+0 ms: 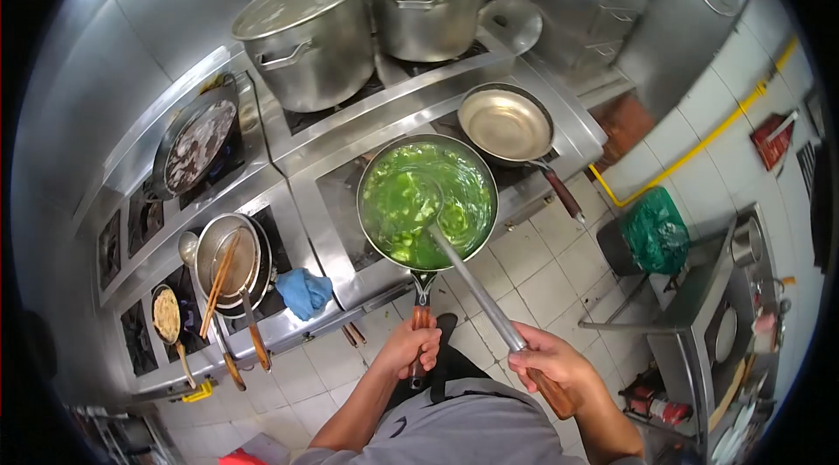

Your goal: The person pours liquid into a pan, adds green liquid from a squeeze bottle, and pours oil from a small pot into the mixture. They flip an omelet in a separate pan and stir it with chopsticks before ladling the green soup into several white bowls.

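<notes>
A pan full of bright green liquid with paler green pieces sits over the front of the stove, its handle pointing toward me. My left hand is wrapped round that wooden handle. In my right hand is the wooden grip of a long metal ladle, which slants down to the left. The ladle's head is in the green liquid and shows only partly. Just behind and to the right of the green pan stands a second pan, with no hand on it.
Two large steel pots stand at the back. On the left are a dark wok, a strainer with chopsticks and a small pan of food. A blue cloth lies on the stove's front edge. A green-bagged bin stands right.
</notes>
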`<state>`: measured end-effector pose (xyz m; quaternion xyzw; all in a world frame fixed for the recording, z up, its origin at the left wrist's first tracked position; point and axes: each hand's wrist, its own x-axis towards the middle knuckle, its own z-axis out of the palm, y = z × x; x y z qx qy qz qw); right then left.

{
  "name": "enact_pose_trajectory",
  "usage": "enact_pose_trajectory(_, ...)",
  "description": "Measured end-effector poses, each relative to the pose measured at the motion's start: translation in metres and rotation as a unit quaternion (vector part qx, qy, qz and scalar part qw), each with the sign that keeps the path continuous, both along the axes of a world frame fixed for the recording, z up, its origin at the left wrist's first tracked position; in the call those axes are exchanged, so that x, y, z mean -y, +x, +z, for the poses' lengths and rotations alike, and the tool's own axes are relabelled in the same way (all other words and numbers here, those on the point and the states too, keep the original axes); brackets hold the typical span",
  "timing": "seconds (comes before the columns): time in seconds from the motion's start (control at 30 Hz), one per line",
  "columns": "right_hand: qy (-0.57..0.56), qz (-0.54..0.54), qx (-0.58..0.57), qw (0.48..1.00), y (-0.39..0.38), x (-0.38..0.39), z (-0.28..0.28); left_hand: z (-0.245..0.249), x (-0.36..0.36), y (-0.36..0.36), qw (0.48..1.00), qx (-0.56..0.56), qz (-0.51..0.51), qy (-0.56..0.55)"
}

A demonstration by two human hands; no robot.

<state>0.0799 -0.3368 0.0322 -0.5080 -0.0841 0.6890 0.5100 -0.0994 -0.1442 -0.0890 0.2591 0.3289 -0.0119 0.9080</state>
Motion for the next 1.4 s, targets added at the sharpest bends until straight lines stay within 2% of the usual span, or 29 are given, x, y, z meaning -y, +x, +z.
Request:
enact_pose_trajectory(0.13,-0.009,-0.027,0.149,0.988,-0.019,0.077,0.008,0.011,0.039,-0.009,0.998,0.012,-0.061,-0.006)
enact_pose_trajectory(0.17,-0.01,-0.043,0.147,0.988,-0.027,0.098,0.011,0.013,0.049,-0.013,0.997,0.011,-0.08,-0.016)
enact_pose_trajectory(0.27,-0.083,-0.13,0.258,0.954,-0.058,0.155,0.022,0.018,0.082,-0.021,0.992,0.013,-0.128,-0.019)
enact_pose_trajectory(0.3,-0.091,-0.148,0.257,0.951,-0.069,0.173,0.021,0.018,0.094,-0.023,0.989,0.013,-0.147,-0.022)
enact_pose_trajectory(0.37,-0.152,-0.162,0.406,0.886,-0.086,0.206,0.018,0.016,0.115,-0.024,0.983,0.006,-0.181,-0.038)
enact_pose_trajectory(0.4,-0.197,-0.146,0.49,0.836,-0.094,0.221,0.019,0.012,0.126,-0.024,0.979,0.009,-0.203,-0.036)
enact_pose_trajectory(0.43,-0.206,-0.161,0.488,0.833,-0.101,0.235,0.018,0.012,0.136,-0.025,0.975,0.01,-0.219,-0.036)
enact_pose_trajectory(0.5,-0.256,-0.136,0.607,0.74,-0.11,0.264,0.01,0.013,0.157,-0.021,0.966,0.019,-0.255,-0.044)
enact_pose_trajectory(0.53,-0.274,-0.139,0.632,0.712,-0.114,0.28,0.002,0.013,0.167,-0.018,0.962,0.021,-0.27,-0.044)
enact_pose_trajectory(0.57,-0.283,-0.15,0.63,0.708,-0.117,0.294,-0.003,0.013,0.177,-0.015,0.956,0.021,-0.29,-0.042)
enact_pose_trajectory(0.63,-0.311,-0.143,0.661,0.668,-0.122,0.32,-0.008,0.013,0.196,-0.008,0.945,0.02,-0.325,-0.041)
enact_pose_trajectory(0.77,-0.337,-0.199,0.609,0.69,-0.134,0.361,0.0,0.017,0.229,0.019,0.914,0.033,-0.403,-0.036)
enact_pose_trajectory(0.83,-0.345,-0.271,0.502,0.745,-0.142,0.374,0.016,0.018,0.246,0.037,0.903,0.028,-0.428,-0.033)
enact_pose_trajectory(1.03,-0.352,-0.404,0.442,0.719,-0.167,0.43,0.007,0.024,0.286,0.097,0.864,-0.001,-0.503,-0.027)
enact_pose_trajectory(1.2,-0.408,-0.408,0.455,0.678,-0.154,0.459,0.04,0.027,0.311,0.151,0.837,0.008,-0.546,-0.03)
enact_pose_trajectory(1.4,-0.454,-0.412,0.375,0.695,-0.124,0.473,0.06,0.031,0.326,0.207,0.814,0.005,-0.58,-0.031)
